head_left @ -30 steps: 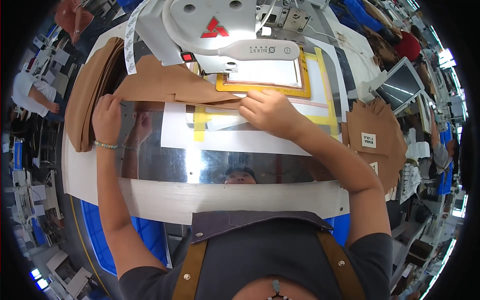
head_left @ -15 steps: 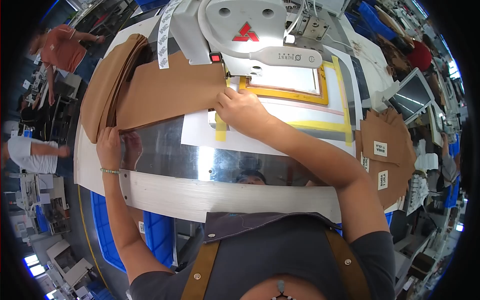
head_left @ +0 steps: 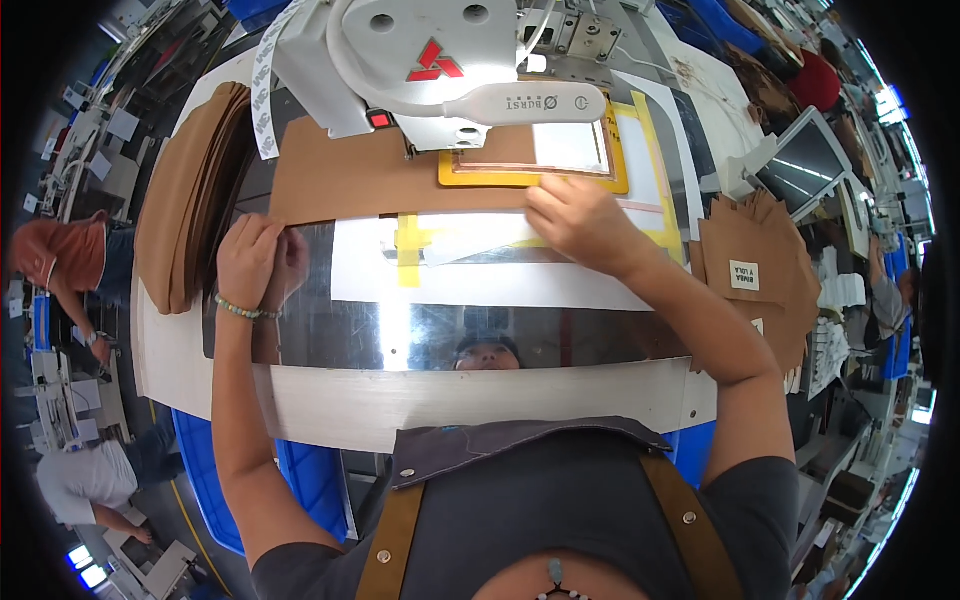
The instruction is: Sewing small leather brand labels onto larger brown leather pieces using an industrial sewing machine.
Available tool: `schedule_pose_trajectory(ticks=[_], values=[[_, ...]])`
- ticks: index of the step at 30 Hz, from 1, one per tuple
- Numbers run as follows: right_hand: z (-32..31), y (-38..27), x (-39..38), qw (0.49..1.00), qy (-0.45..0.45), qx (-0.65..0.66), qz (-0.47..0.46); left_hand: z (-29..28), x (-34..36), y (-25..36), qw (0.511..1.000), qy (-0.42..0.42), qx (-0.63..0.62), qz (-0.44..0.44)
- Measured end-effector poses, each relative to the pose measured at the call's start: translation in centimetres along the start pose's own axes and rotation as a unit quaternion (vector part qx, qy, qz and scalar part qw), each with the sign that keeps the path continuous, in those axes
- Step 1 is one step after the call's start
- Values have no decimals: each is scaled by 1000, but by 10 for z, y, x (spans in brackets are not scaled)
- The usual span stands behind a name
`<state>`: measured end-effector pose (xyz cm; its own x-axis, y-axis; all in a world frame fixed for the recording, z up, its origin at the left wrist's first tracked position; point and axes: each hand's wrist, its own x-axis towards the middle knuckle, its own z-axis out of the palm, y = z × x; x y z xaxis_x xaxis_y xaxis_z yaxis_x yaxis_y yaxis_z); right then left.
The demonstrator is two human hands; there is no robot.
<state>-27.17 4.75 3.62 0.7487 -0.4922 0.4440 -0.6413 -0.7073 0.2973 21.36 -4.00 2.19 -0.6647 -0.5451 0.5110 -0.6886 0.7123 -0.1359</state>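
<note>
A flat brown panel (head_left: 340, 170) lies across the shiny metal plate, its right part reaching under a yellow rectangular frame (head_left: 620, 150) below a white sewing machine head (head_left: 420, 45). My left hand (head_left: 250, 260) pinches the panel's near left corner. At the panel's near right edge, just in front of the yellow frame, the fingers of my right hand (head_left: 580, 222) are closed on it. Through the frame's opening, brown shows on the left and white on the right. The needle area is mostly hidden behind the machine head and its white gooseneck lamp (head_left: 530, 103).
A thick stack of brown panels (head_left: 185, 205) stands left of the plate. Brown pieces with white labels (head_left: 750, 240) are piled at the right, by a tilted screen (head_left: 805, 165). White paper with yellow tape (head_left: 410, 270) covers the plate's middle. Blue bins (head_left: 310, 490) sit below the table.
The brown panel has come off the stack and slid right, under the yellow frame. Both hands moved right with it. The view has shifted somewhat.
</note>
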Motion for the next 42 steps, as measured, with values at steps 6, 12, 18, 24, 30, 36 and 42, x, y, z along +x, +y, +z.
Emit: schedule_pose_trajectory(ticks=[6,12,18,24,30,36,42], values=[[-44,54,-89,991,-125,-48,26,43,88,59,986,21,-65,154],[-45,71,-123,984,-120,-95,94,60,122,87,975,-6,-86,207],[-43,51,-126,982,-74,-88,150,45,103,91,983,-15,-97,158],[-48,45,-130,976,-59,-69,199,41,99,101,986,-22,-140,90],[-55,28,-137,945,-112,-13,306,38,88,114,985,-74,-152,14],[-49,7,-144,920,-131,7,369,37,75,118,979,-156,-122,-48],[-49,9,-147,914,-158,-1,374,40,74,118,976,-165,-120,-74]])
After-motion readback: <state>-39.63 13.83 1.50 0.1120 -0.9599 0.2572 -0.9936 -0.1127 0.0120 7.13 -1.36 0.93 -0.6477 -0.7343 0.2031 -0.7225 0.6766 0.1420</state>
